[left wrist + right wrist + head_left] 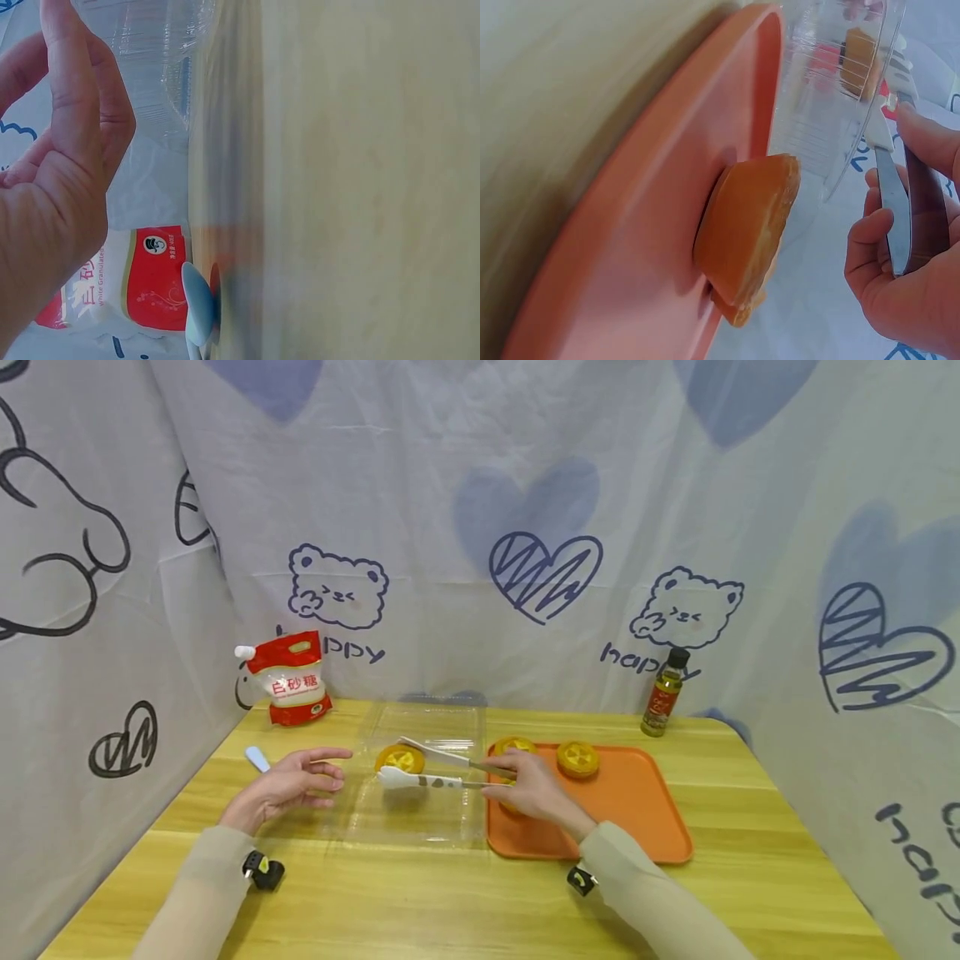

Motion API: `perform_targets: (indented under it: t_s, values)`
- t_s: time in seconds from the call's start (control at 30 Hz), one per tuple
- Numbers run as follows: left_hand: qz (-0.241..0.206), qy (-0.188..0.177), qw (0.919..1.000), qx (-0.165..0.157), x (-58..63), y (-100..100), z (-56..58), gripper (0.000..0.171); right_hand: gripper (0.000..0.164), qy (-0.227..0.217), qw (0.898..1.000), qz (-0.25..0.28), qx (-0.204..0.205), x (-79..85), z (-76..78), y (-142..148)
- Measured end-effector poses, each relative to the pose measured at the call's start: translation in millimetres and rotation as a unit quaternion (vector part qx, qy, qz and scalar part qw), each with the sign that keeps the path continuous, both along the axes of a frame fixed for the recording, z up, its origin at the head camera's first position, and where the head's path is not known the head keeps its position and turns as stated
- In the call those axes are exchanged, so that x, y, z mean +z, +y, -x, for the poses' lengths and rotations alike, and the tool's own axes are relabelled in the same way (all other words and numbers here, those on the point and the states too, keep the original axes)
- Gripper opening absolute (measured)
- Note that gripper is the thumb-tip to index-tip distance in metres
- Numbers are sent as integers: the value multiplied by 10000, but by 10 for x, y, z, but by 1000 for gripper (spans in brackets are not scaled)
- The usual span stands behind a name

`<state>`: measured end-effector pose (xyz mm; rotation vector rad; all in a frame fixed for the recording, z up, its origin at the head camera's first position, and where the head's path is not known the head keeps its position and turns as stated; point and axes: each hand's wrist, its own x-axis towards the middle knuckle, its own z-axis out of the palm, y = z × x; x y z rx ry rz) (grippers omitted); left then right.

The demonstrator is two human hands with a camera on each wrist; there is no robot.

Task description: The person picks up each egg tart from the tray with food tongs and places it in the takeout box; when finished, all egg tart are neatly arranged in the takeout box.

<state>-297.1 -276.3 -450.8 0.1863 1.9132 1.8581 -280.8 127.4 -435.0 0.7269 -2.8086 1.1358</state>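
My right hand (536, 787) grips metal-armed tongs (895, 196) with white tips, fingers and thumb curled around the arms. Those tips reach over a clear plastic container (450, 825), spread apart on either side of a yellow-topped tart (400, 758) inside it. Below the right hand lies an orange tray (622, 810). A tart (577, 760) sits on it, and another tart (516, 745) is at its far left corner; a further one is mostly hidden under the hand. My left hand (296, 783) hovers beside the container's left side, fingers loosely extended, holding nothing.
A red and white bag of white sugar (296, 681) stands at the back left. Near the left hand lies a light blue utensil (257, 758), its end also showing in the left wrist view. An oil bottle (663, 695) stands behind the tray. Printed cloth (427, 635) hangs around the wooden table (420, 902).
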Motion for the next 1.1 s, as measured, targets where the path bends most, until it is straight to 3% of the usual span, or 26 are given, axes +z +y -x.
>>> perform_targets:
  t_s: [0.4,0.7,1.1]
  values:
    - [64,-35,10000,21,14,-4,-21,66,40,-161,9997,-100,136,-27,47,-144]
    - [105,25,9999,21,19,2,-25,66,43,-83,9979,-559,317,8,88,-225]
    - [115,43,9999,62,10,5,-34,66,44,-127,9959,-796,420,18,123,-323]
